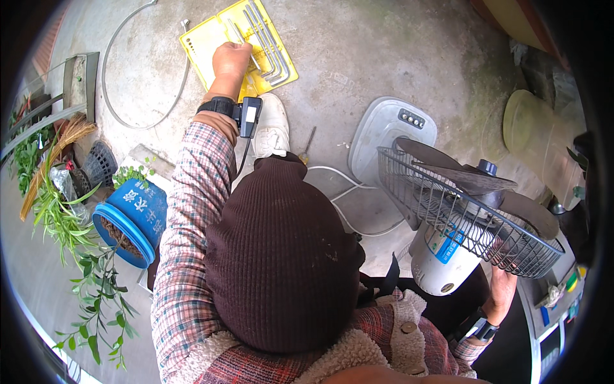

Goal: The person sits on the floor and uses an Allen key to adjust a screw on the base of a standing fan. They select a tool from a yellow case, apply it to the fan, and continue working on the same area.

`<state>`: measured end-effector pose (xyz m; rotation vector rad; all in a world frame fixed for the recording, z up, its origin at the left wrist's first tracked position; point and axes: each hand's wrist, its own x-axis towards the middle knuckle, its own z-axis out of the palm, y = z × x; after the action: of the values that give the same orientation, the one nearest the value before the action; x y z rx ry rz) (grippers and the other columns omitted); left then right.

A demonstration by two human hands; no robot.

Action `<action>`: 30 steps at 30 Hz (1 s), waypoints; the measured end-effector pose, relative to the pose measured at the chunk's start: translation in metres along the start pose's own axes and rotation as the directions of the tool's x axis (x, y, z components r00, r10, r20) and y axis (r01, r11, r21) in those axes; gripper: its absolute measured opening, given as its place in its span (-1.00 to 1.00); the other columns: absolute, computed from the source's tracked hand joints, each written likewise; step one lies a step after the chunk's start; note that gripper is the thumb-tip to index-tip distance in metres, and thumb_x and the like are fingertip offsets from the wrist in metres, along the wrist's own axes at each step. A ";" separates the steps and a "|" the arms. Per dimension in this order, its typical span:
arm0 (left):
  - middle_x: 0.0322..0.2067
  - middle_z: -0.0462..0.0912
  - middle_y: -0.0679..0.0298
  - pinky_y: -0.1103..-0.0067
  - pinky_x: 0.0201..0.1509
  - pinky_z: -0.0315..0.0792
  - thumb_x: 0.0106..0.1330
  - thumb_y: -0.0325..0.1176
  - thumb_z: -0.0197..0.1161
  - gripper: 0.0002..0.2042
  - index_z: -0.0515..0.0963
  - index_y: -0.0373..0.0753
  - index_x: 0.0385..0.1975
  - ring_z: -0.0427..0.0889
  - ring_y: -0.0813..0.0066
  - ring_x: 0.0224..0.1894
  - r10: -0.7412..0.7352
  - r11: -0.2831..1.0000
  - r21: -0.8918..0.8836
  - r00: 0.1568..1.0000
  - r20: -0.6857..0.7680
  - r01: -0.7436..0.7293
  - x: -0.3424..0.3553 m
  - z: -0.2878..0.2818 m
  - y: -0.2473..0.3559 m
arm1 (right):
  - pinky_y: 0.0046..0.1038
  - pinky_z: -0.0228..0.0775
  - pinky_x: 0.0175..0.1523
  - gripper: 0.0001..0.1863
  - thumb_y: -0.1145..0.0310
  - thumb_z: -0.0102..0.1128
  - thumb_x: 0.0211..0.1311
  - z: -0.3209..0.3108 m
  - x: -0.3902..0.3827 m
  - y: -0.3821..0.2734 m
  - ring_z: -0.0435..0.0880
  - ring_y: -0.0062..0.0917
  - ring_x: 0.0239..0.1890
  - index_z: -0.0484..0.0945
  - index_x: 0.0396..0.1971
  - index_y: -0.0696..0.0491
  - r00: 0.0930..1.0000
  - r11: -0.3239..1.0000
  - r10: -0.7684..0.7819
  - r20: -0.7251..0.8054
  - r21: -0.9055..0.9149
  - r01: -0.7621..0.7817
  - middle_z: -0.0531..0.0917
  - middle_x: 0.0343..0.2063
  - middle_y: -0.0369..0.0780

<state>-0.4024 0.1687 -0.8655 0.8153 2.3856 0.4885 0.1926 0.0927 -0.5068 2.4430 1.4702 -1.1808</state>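
Observation:
My left hand [231, 60] is closed over the yellow tool case [206, 38], which lies unfolded on the floor. Its fingers pinch a thin hex key [235, 30] that shows on both sides of the hand. Beside it, several larger L-shaped hex keys [267, 40] lie in the case. At the right, my right hand [503, 281] grips the wire guard [531, 256] of an electric fan, its fingers partly hidden behind the wires. The fan's dark blades [448, 169] and white motor housing [441, 259] are exposed, and the fan leans tilted on its grey base [384, 128].
A screwdriver [310, 142] lies near my white shoe [272, 125]. The white power cord [348, 221] loops over the floor by the base. A grey hose [105, 80] curls at far left, above a blue plant bucket [146, 211] and a straw broom [70, 134].

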 end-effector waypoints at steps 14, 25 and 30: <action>-0.44 0.65 0.06 0.39 -0.16 0.47 0.08 -0.13 0.19 -0.70 0.62 -0.28 -0.44 0.63 0.13 -0.33 0.036 0.995 0.092 0.999 -0.026 -0.034 -0.002 0.018 0.006 | -0.47 0.27 0.11 -0.67 0.44 0.15 0.22 0.001 0.001 -0.006 0.48 -0.52 -0.04 0.49 -0.01 0.13 0.999 0.998 -0.046 0.004 -0.051 0.046 0.57 -0.09 -0.26; -0.53 0.65 0.20 0.43 -0.26 0.48 0.15 -0.08 0.20 -0.72 0.60 -0.18 -0.38 0.64 0.25 -0.43 0.156 0.987 -0.015 0.983 -0.100 -0.159 -0.020 0.014 -0.006 | -0.46 0.28 0.08 -0.69 0.43 0.15 0.21 -0.011 -0.002 0.001 0.49 -0.51 -0.09 0.50 -0.03 0.13 0.991 0.916 -0.113 0.070 -0.379 0.131 0.57 -0.13 -0.26; -0.46 0.65 0.14 0.37 -0.20 0.47 0.16 -0.07 0.17 -0.70 0.60 -0.19 -0.39 0.63 0.17 -0.35 0.082 0.982 0.178 0.995 -0.062 -0.070 -0.018 0.010 0.014 | -0.46 0.28 0.08 -0.69 0.44 0.14 0.22 -0.005 -0.004 -0.006 0.48 -0.52 -0.08 0.50 -0.03 0.13 0.999 0.944 -0.040 -0.020 -0.330 0.031 0.57 -0.13 -0.27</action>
<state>-0.3779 0.1691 -0.8591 0.9852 2.4949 0.3445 0.1898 0.0949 -0.4991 2.2217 1.5772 -0.8280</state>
